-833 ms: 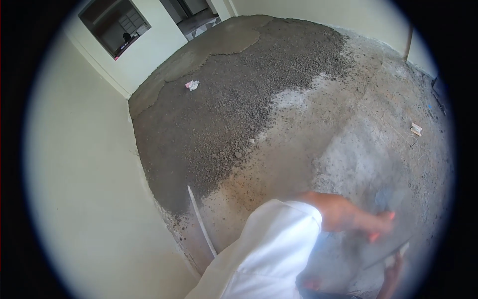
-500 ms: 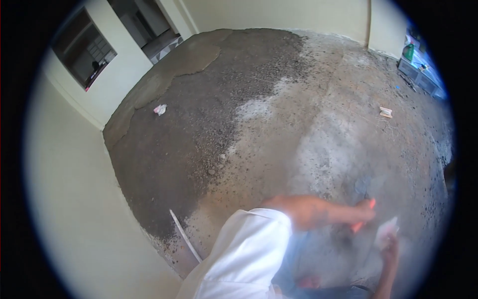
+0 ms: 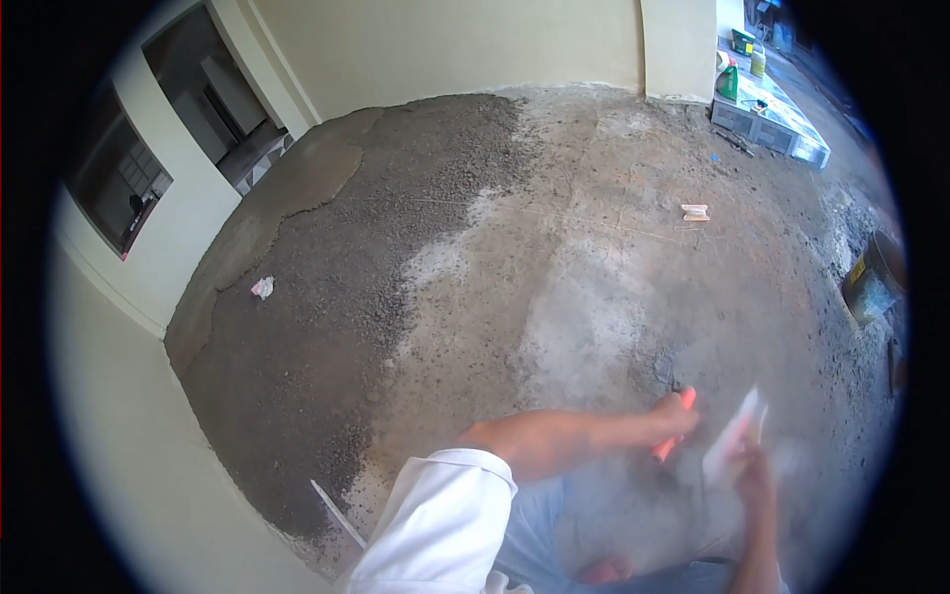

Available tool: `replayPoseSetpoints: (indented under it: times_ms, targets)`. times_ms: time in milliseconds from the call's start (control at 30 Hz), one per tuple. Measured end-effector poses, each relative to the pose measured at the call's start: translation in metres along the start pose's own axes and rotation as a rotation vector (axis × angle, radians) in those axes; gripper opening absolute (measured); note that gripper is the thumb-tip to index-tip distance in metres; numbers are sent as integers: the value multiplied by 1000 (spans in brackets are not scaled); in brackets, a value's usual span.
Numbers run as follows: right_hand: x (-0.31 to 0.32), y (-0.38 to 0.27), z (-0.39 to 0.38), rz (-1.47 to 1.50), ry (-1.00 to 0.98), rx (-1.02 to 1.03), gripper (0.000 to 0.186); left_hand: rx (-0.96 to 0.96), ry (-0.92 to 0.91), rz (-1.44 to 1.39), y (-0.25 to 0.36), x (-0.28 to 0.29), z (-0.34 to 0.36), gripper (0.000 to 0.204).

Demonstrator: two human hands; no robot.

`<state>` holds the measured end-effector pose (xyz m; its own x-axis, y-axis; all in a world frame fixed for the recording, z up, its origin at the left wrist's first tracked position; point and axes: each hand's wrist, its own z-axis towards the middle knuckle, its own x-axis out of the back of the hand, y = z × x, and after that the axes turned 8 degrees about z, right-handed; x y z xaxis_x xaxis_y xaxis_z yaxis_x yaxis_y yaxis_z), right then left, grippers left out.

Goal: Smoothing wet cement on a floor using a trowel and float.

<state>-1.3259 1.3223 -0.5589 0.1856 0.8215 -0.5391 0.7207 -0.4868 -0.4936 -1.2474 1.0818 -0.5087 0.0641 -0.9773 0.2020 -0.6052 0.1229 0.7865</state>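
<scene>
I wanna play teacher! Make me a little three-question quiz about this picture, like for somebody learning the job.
1. Which hand grips the slim orange handle?
2. True or false: the crumpled white-and-pink scrap lies on the dark grey gravelly layer.
3. Where is the dark round bucket with a yellow patch?
A) in the doorway
B) far right of the picture
C) on the gravelly layer

Key: 1. the left hand; 2. true; 3. B.

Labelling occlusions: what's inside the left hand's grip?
An orange handle, poking out at both ends of the left hand. Its middle is covered by the grip, so that stretch cannot be seen.
</scene>
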Motion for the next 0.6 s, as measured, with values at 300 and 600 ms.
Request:
replayPoseSetpoints:
  times_ms: [300,600]
  targets:
    - [30,-13,9,-85,132,155,27,-7,-75,53,9,-18,7,35]
    - [12,-17,4,96,173,188,37,-41,-23,12,-5,-24,16,18]
